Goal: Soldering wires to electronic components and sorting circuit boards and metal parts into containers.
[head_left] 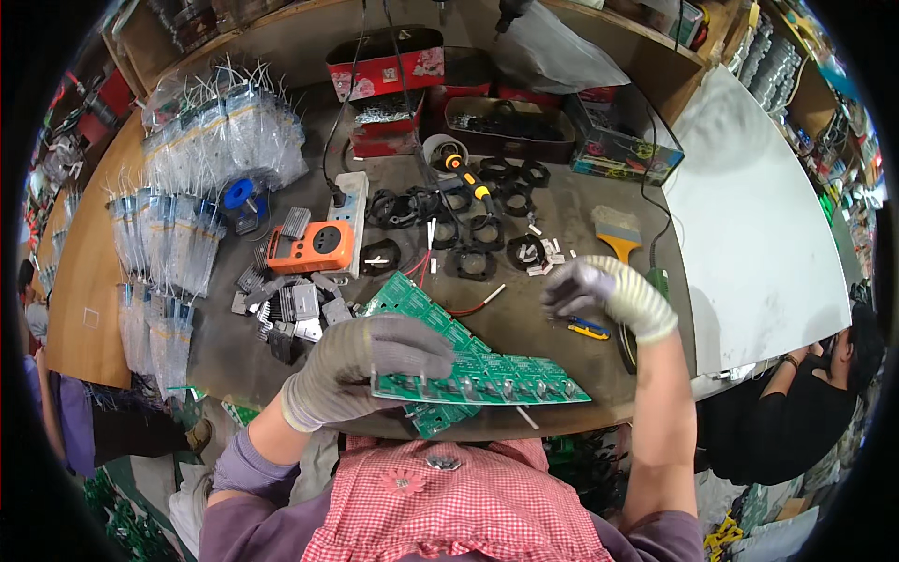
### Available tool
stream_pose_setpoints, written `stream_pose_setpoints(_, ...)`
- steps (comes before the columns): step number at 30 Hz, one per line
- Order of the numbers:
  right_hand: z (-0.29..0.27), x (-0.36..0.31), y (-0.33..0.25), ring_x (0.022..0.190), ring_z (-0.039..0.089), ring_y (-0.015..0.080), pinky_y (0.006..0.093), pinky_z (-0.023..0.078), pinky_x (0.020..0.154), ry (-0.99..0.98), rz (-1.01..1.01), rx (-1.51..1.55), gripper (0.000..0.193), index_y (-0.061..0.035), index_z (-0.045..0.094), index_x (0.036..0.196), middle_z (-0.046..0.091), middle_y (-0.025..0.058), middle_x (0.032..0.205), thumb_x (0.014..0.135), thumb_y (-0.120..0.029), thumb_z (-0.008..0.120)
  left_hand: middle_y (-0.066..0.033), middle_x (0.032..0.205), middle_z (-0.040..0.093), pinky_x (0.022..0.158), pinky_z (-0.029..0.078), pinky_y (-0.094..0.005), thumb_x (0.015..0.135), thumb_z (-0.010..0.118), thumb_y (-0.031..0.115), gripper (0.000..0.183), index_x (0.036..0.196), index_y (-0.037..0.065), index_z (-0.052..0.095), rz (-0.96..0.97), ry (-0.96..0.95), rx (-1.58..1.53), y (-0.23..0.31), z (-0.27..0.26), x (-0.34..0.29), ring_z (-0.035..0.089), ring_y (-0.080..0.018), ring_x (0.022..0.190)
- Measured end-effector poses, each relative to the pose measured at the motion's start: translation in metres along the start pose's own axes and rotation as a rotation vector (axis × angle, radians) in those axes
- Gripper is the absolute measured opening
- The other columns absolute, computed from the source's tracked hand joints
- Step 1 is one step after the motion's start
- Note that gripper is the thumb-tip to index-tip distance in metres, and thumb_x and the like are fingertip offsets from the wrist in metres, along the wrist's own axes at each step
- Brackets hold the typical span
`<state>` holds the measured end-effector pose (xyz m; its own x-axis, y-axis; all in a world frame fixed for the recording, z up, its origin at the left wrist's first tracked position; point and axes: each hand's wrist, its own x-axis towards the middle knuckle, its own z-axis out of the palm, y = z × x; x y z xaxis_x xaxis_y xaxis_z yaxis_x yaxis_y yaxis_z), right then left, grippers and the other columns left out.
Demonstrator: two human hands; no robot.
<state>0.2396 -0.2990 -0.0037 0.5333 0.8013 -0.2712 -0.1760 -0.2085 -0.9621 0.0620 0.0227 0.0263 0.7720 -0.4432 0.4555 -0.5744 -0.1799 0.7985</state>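
Observation:
A grey-and-white striped glove covers my left hand [370, 361], whose fingers are closed on the left end of a green circuit board panel [524, 370]. The panel is raised and tilted above the table's near edge, with a row of small parts along its lower side. Behind and partly under it lies another green circuit board panel [403, 300]. My right hand [609, 292], gloved too, hovers to the right with its fingers curled together; whatever they may hold is hidden. Just below it rests a blue-and-yellow utility knife [588, 328]. A thin white-tipped red wire [482, 302] lies between the hands.
Heatsinks [298, 302], an orange meter [314, 245] and a power strip [350, 215] stand left. Black rings [470, 262], small white pieces [543, 258] and a yellow-black soldering iron [468, 183] lie centrally. A brush [618, 234] is right; bagged parts [225, 136] and boxes [510, 126] stand behind.

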Motion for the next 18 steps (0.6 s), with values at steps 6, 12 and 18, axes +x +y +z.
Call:
stream_pose_setpoints(6,-0.060,0.074,0.023,0.087,0.071,0.0311,0.0375,0.059,0.080,-0.051,0.231,0.263,0.044,0.0033,0.063,0.108,0.070,0.0169,0.102,0.098,-0.038,0.051,-0.0161,0.097,0.069,0.079,0.057,-0.0376,0.075,0.079,0.008,0.021,0.093,0.002,0.070,-0.046,0.192,-0.042,-0.004,0.012,-0.003,0.069,-0.0307,0.091)
stream_pose_setpoints(12,-0.070,0.132,0.007,0.083,0.071,0.0274,0.0351,0.059,0.070,0.275,-0.110,0.152,0.029,0.0013,0.064,0.110,0.070,0.0153,0.100,0.097,-0.023,0.055,-0.0125,0.096,0.069,0.080,0.056,-0.0360,0.077,0.078,0.006,0.016,0.085,0.005,0.064,-0.190,0.446,-0.257,-0.014,0.024,-0.005,0.068,-0.0251,0.091)
stream_pose_setpoints(18,0.042,0.047,-0.082,0.084,0.070,0.0227,0.0314,0.052,0.075,0.581,-0.480,-0.490,0.022,-0.0025,0.072,0.094,0.072,0.0147,0.088,0.087,-0.023,0.065,-0.0074,0.089,0.071,0.077,0.051,-0.0287,0.077,0.077,0.015,0.026,0.096,0.001,0.066,-0.512,0.508,0.154,-0.016,0.002,0.010,0.066,-0.0141,0.082)
